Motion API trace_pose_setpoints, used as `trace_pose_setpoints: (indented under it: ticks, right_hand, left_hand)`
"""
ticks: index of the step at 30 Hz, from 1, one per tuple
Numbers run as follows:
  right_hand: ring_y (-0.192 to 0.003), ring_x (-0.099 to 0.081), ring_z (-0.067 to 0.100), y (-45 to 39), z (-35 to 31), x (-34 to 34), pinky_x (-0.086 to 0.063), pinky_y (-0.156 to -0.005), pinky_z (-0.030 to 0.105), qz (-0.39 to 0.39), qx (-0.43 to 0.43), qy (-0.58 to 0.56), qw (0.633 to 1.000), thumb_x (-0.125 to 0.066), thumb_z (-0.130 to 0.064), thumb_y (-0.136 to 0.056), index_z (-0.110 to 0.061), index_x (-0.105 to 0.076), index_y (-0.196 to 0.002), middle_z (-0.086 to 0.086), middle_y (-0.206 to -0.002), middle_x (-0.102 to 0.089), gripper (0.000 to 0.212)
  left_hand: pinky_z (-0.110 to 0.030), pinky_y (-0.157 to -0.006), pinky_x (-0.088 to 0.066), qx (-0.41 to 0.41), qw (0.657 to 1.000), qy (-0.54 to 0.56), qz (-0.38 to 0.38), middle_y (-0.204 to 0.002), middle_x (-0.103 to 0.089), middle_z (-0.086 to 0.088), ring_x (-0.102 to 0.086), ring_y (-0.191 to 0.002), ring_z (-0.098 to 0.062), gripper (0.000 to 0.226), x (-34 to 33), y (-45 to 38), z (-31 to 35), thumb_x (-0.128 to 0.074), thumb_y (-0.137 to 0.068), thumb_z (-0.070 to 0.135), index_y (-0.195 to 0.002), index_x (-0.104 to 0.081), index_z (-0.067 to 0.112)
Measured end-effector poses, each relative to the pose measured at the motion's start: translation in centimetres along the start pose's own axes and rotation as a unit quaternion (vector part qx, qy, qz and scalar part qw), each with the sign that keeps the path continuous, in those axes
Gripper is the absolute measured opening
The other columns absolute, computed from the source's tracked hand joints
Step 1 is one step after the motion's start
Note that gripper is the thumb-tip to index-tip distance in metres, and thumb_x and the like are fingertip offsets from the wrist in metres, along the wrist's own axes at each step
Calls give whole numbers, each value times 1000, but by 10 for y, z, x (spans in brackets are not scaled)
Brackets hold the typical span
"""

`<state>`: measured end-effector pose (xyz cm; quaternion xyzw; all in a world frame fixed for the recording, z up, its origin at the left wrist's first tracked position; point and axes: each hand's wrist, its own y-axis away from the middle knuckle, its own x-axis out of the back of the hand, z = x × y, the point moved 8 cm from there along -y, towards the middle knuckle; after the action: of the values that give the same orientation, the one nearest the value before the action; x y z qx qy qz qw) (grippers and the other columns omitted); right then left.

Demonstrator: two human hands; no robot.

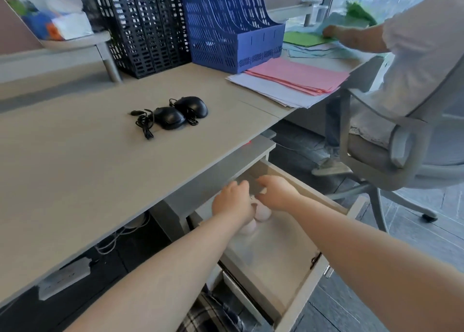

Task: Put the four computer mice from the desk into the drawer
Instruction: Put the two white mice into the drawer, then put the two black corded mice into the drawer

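Both hands, the left hand [232,201] and the right hand [277,193], reach side by side into the open drawer [283,246] beneath the desk [88,161], with two mice [262,212] lying in the drawer just under them. Up and left of the hands, two wired mice [179,113] lie touching on the desk. Behind those stand file racks [190,25], with stacked papers [293,83] to the right.

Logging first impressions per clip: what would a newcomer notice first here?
Both hands, left and right, reach into the open drawer under the desk edge, over two pale mice. Two black mice with tangled cords sit mid-desk, and another person works over coloured papers at right.
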<state>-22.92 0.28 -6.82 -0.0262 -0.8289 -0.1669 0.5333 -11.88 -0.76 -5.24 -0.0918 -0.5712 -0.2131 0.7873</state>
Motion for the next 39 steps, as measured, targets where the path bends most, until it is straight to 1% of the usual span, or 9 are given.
trace_pose_setpoints:
  ticks: [2,6,9,14,20,26,29,33,39]
  right_hand:
    - [-99,-61,29,8,-14,23,-49,-76,33,67,20,-13,997,-46,-22,-91,-16,-65,-94,4,-99,-66,20]
    - [-75,-52,23,22,-41,66,-37,-59,29,200,38,-43,978,-45,-34,-93,-19,-45,-57,-4,-67,-51,39]
    - [-93,-60,24,19,-67,82,-48,-70,32,249,85,-62,963,-48,-37,-93,-16,-68,-85,1,-93,-67,29]
    - [-124,-48,27,-15,-103,83,-45,-98,40,217,99,-52,970,-45,-40,-95,-19,-56,-127,4,-129,-58,39]
    - [-131,-44,29,-70,-135,101,-34,-107,43,239,78,-38,967,-47,-50,-91,-25,-45,-137,4,-139,-51,52]
    - [-135,-39,31,-128,-164,105,-39,-105,44,179,89,-134,971,-56,-45,-87,-23,-36,-143,7,-146,-44,64]
    - [-136,-38,32,-149,-174,101,-38,-106,46,157,90,-124,976,-57,-47,-86,-24,-31,-146,9,-148,-42,69]
    - [-137,-39,31,-166,-186,94,-39,-107,42,114,102,-96,984,-59,-44,-85,-25,-26,-150,9,-149,-40,76]
    - [-118,-51,36,-170,-190,93,-49,-94,39,85,64,-58,993,-62,-41,-77,-25,-44,-137,15,-132,-46,64]
  left_hand:
    - [-38,-80,-46,-29,997,10,77,-120,-59,-8,-55,-113,-31,33,35,10,12,-52,-90,30,-119,-50,15]
    - [-40,-85,-46,-80,966,49,241,-120,-61,-10,-54,-112,-33,40,103,24,16,-54,-90,25,-128,-52,13]
    - [-39,-90,-44,-27,970,18,243,-132,-50,-8,-45,-122,-29,49,125,15,-12,-54,-89,29,-136,-44,16]
    - [-41,-91,-43,80,972,-15,220,-141,-37,-5,-36,-129,-28,51,141,-8,-77,-52,-90,35,-137,-37,20]
    - [-46,-96,-38,101,966,-67,229,-149,-29,-2,-22,-139,-27,64,162,-49,-111,-58,-83,48,-139,-34,28]
    - [-60,-110,-26,137,982,-23,128,-161,-2,2,8,-147,-34,77,160,-104,-134,-52,-81,64,-146,-16,44]
    - [-55,-108,-32,138,985,-22,100,-156,-15,-4,-5,-146,-40,65,155,-120,-139,-50,-84,55,-142,-24,41]
    - [-43,-83,-43,114,985,-50,118,-127,-41,-9,-44,-119,-41,51,161,-125,-133,-52,-81,49,-126,-40,30]
    - [-36,-69,-37,97,980,-72,159,-120,-42,-11,-49,-108,-39,42,163,-118,-129,-57,-83,39,-120,-47,23]
